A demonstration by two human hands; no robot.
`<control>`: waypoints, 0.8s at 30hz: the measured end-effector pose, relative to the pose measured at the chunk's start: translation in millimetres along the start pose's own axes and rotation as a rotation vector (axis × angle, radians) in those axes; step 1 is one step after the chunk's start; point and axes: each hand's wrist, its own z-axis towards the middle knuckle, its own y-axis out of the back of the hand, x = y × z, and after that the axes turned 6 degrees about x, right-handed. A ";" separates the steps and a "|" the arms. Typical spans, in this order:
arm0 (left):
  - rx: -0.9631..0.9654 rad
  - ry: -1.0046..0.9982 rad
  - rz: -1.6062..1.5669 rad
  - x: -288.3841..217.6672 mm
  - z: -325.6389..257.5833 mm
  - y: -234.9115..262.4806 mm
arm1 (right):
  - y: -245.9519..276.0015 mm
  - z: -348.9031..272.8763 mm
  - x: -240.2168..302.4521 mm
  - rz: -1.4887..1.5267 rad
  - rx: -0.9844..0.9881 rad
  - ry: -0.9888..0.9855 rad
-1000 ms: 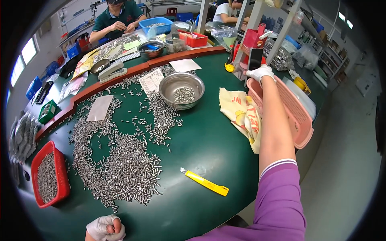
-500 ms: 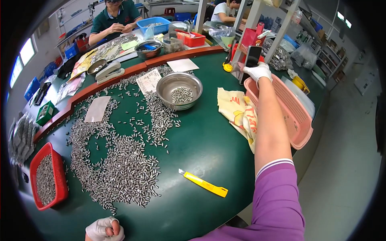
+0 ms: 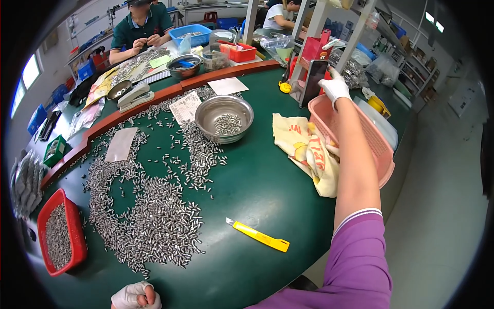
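My right hand, in a white glove, reaches out at the far right, fingers apart, beside a dark smartphone propped upright. Nothing shows in its grasp. Beneath that arm lie a pink perforated basket and a crumpled yellow printed cloth. My left hand, gloved with bare fingertips showing, rests curled at the near table edge, with no object visible in it. Just beyond it spreads a large pile of small metal pins. A yellow utility knife lies between my arms with its blade tip out.
A steel bowl holding some of the pins stands mid-table. At left is a red basket of small parts. A brown raised ledge borders the far side, near a stapler. Another person works across the table.
My right hand has shifted off the phone's edge and now stands apart, slightly nearer and to the right. The whole view has turned a little. My left hand stays curled.
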 end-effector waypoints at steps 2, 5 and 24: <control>0.001 0.004 -0.004 -0.5 0.8 -1.8 | -5.0 11.5 -15.2 -0.005 -0.036 0.021; -0.021 -0.004 0.002 -1.1 0.7 -7.5 | -7.7 -17.6 19.5 -0.276 -0.105 0.065; 0.009 0.020 -0.019 -1.3 2.1 -4.1 | -4.7 -35.6 28.1 -0.368 -0.052 -0.068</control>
